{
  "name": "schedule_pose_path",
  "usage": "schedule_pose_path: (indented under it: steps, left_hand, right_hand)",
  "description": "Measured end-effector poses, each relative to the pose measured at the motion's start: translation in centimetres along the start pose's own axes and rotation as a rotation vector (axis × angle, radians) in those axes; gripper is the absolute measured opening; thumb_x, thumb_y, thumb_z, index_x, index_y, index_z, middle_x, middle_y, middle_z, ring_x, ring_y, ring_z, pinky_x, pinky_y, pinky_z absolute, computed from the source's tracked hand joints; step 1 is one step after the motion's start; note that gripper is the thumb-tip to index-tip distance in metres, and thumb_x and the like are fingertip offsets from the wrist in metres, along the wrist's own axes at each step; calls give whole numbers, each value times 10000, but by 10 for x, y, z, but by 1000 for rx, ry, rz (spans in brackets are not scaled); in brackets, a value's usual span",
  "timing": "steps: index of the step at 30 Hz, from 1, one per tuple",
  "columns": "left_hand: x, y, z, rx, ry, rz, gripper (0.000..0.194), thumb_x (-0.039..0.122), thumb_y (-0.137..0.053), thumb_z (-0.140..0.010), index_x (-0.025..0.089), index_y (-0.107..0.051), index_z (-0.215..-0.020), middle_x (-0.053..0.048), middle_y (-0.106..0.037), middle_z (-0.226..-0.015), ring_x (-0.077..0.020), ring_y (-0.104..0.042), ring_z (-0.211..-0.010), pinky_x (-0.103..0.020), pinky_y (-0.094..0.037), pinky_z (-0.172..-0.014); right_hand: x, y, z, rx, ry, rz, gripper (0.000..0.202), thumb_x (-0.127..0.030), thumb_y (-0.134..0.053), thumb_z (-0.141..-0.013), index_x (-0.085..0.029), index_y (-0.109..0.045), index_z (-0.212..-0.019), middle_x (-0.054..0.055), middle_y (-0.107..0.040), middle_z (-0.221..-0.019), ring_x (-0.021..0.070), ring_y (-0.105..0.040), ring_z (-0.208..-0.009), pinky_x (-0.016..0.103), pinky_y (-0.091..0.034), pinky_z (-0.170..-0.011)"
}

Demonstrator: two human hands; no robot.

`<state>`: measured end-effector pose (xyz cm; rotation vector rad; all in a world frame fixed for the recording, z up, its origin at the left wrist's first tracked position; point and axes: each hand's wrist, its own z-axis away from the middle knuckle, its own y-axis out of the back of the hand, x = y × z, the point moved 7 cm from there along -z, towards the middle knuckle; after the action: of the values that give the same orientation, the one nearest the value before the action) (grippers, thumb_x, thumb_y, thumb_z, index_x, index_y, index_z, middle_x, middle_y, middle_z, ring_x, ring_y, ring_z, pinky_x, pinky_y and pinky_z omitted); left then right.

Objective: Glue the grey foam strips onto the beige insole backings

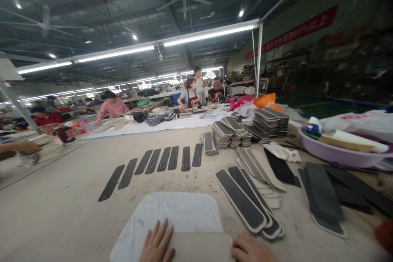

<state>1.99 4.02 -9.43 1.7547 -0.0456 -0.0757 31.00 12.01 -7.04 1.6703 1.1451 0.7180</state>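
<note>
In the head view a flat beige panel (202, 245) lies at the bottom centre, over a white cloth-like sheet (184, 213). My left hand (158, 242) rests flat with its fingers spread, across the panel's left end and the sheet. At the panel's right end my right hand (251, 249) has its fingers curled and pressed together on the edge. To the right lies a fanned group of dark strips with pale rims (242, 200). Beyond the sheet, several dark, glossy strips (164, 159) lie in a slanting row.
Stacks of rimmed strips (222, 133) stand at the back right, near a purple basin (334, 151) holding a bottle and rolls. Loose dark pieces (322, 192) lie at the right. A co-worker's hand (29, 146) touches a stack (49, 147) at far left. Other people sit beyond the table.
</note>
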Motion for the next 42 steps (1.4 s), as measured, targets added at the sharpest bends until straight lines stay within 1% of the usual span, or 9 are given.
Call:
schedule_pose_path:
  steps: [4,7,10,14,18,22,30,36,42]
  left_hand:
    - [-2,4,-1,-31,34,57,502,299,-430,-882,329,-328,-1373,-39,-383,-1425,-304,-354,-1307,-504,-404,-996]
    - [-4,23,-19,-66,77,137,440,375,-497,-838,275,-523,-1266,-63,-487,-1359,-284,-459,-1240,-442,-439,-984]
    - [-8,50,-62,-97,156,195,327,392,-479,-845,240,-669,-1064,-57,-650,-1162,-210,-599,-1070,-336,-469,-946]
    - [-7,68,-141,-187,154,81,302,366,-457,-870,219,-679,-1013,-32,-703,-1012,-146,-635,-942,-238,-461,-871]
    - [-12,55,-208,-205,168,-23,304,312,-427,-885,190,-670,-1021,-76,-673,-1032,-166,-620,-937,-257,-440,-849]
    - [-16,25,-246,-256,167,-111,311,278,-395,-887,178,-681,-960,-107,-640,-1014,-203,-610,-945,-294,-445,-813]
    - [-18,-10,-277,-350,126,-221,232,207,-441,-830,156,-664,-871,-122,-614,-1020,-253,-625,-895,-348,-475,-731]
    - [-17,-11,-284,-352,115,-248,212,180,-467,-809,169,-648,-918,-129,-601,-1048,-227,-608,-961,-324,-459,-789]
    - [-12,-2,-280,-279,149,-260,269,209,-380,-850,149,-632,-923,-130,-586,-1037,-224,-617,-919,-320,-461,-751]
  right_hand:
    - [1,12,-4,-54,-101,-193,165,-90,-534,-739,-211,-606,-826,27,-637,-890,165,-573,-803,237,-456,-676]
    - [17,21,-6,-62,-258,-345,283,-125,-475,-779,-220,-618,-1004,54,-618,-1062,180,-559,-961,274,-461,-818]
    - [42,22,-7,-56,-458,-305,386,-212,-433,-853,-153,-536,-1220,119,-546,-1243,226,-509,-1103,351,-426,-937]
    - [60,15,-10,-100,-606,-164,413,-261,-444,-867,-87,-540,-1229,164,-524,-1276,275,-512,-1087,414,-416,-946]
    - [66,17,-12,-130,-682,-81,539,-312,-500,-847,-52,-449,-1316,165,-523,-1284,282,-523,-1050,391,-433,-923]
    - [80,19,-11,-202,-784,-10,630,-331,-506,-847,-27,-348,-1375,177,-577,-1214,294,-553,-1007,381,-470,-853]
    - [91,20,-13,-136,-673,-40,459,-260,-454,-870,-106,-457,-1303,110,-545,-1278,239,-580,-986,345,-501,-819]
    - [78,23,-16,20,-559,-158,392,-203,-426,-875,-162,-484,-1261,87,-574,-1235,197,-562,-1067,309,-488,-877]
    - [67,26,-20,67,-508,-258,397,-153,-422,-850,-179,-506,-1237,80,-593,-1203,182,-576,-1052,304,-492,-883]
